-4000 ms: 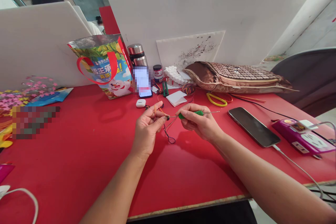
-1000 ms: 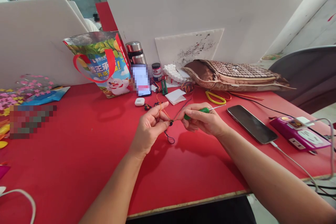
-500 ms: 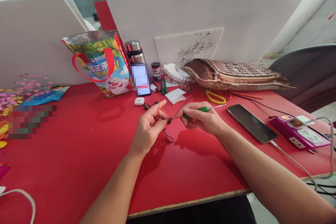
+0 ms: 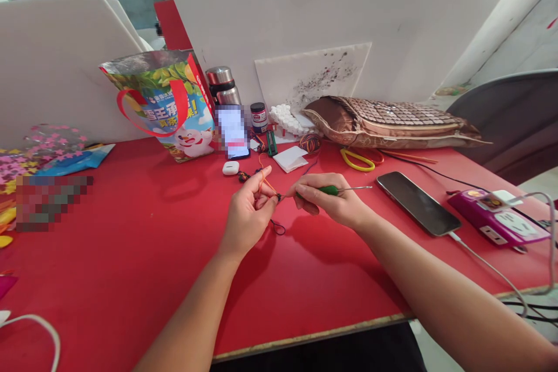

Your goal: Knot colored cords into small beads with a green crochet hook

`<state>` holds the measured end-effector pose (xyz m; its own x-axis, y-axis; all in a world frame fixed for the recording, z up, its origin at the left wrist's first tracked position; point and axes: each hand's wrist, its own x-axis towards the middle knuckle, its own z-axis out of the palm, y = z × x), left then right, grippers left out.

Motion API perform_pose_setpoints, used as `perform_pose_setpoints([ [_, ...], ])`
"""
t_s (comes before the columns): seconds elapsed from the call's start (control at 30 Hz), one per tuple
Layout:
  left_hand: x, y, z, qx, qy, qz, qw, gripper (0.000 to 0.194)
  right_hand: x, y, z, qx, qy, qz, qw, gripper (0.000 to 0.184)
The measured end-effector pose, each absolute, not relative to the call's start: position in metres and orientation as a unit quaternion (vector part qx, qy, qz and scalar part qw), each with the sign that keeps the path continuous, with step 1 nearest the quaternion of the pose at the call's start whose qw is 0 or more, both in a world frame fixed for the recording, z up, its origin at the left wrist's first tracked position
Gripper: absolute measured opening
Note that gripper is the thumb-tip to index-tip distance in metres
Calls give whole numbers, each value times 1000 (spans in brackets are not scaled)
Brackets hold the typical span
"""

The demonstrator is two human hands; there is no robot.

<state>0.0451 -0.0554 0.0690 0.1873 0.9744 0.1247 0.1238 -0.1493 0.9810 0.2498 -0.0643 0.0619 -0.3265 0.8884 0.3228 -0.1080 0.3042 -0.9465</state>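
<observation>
Head view, the 1 view to hand. Change against 0.5 s ago: the green-handled tool (image 4: 330,190) lies more level in the right hand (image 4: 329,200), and a thin line runs from that hand to the dark knot (image 4: 279,197). Judged to be the tool's left tip at the knot; cord not ruled out. If so, work moves from drawing cord to working the tool at the knot.

Grip: the left hand (image 4: 248,215) pinches the knot between thumb and fingers, with orange cord (image 4: 269,185) over a raised finger. The right hand is closed around the tool handle; a metal shaft sticks out to the right. The knot sits between the 2 hands, above the red table (image 4: 131,279); a dark loop (image 4: 278,233) hangs just below on the near side.

Containers: shopping bag (image 4: 192,119), far left, mouth open, silver lining visible, contents hidden. Flask (image 4: 228,95) to its right, lid on. Small jar (image 4: 258,118), lid on, contents not readable. White earphone case (image 4: 231,168), shut, nearer. Clear packet (image 4: 56,139), far left, shows pink stars.
</observation>
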Motion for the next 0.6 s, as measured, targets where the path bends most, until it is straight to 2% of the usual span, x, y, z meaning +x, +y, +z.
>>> perform_pose_setpoints([
  [0.2, 48, -52, 60, 612, 499, 454, 412, 69, 238, -70, 56, -319, -777, 262, 475, 27],
  [0.33, 47, -49, 57, 599, 508, 450, 424, 72, 232, -71, 50, -306, -828, 150, 445, 30],
  [0.47, 46, -50, 54, 637, 506, 450, 369, 67, 229, -72, 47, -308, -829, 153, 442, 31],
  [0.6, 48, -51, 51, 663, 497, 478, 291, 61, 221, -72, 44, -345, -737, 277, 511, 29],
])
